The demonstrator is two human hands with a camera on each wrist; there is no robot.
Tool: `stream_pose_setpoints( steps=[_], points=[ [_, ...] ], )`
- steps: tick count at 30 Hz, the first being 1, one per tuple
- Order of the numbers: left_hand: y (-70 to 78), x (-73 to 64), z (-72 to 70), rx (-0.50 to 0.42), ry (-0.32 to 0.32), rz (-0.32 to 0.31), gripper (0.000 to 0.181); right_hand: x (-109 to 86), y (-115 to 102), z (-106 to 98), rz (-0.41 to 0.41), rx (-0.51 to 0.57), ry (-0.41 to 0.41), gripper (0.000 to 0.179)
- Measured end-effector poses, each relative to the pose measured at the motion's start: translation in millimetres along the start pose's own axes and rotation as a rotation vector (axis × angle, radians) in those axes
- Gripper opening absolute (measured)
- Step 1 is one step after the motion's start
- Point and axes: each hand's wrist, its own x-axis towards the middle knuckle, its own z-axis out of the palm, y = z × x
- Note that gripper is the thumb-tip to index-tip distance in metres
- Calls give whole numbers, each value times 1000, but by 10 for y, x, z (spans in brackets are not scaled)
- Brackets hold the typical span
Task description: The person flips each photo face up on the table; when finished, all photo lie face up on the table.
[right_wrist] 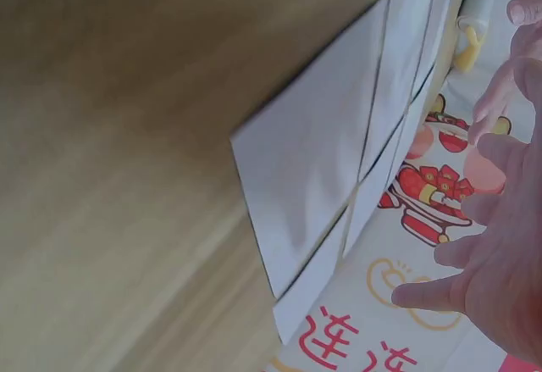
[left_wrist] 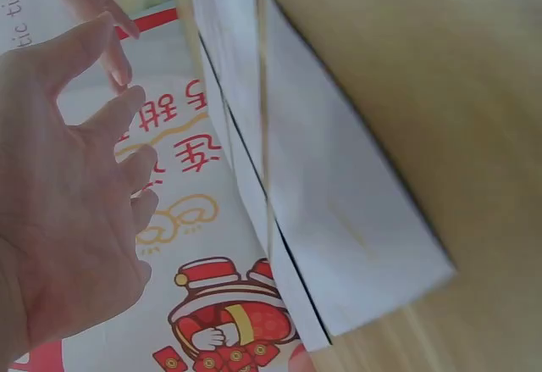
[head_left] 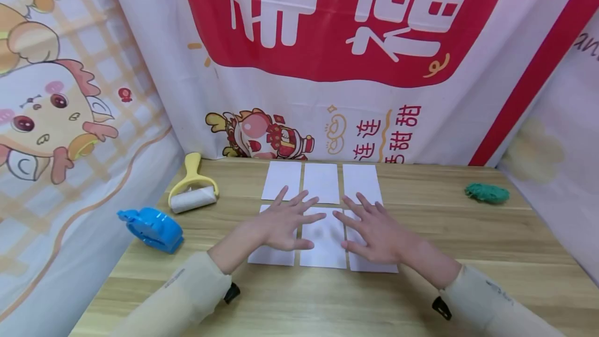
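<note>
Several white rectangular cards lie on the wooden table in two rows, with narrow gaps between them. My left hand [head_left: 285,222] hovers palm down with fingers spread, over the near left card [head_left: 271,257] and the near middle card [head_left: 323,254]. Fingers also spread, my right hand [head_left: 376,230] is above the near right card [head_left: 369,265]. Both wrist views show air between palms and cards, and neither hand holds anything. In the back row are a left card [head_left: 282,178], a middle card [head_left: 321,183] and a right card [head_left: 361,181].
A yellow-handled lint roller [head_left: 193,194] lies at the back left, with a blue alarm clock-shaped object [head_left: 154,229] nearer me. At the far right is a bundle of green string [head_left: 486,193]. Printed cloth [head_left: 290,87] hangs along the table's back edge.
</note>
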Motion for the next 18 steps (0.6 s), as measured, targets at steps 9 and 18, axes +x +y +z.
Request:
stream_pose_setpoints(
  steps=[9,18],
  points=[
    [102,699,-281,-29,-53,-39,75,82,366,-243,69,51,81,66],
    [-19,1380,-394,-70,-126,-152,87,397,886,-442,231,391,198,65]
  ],
)
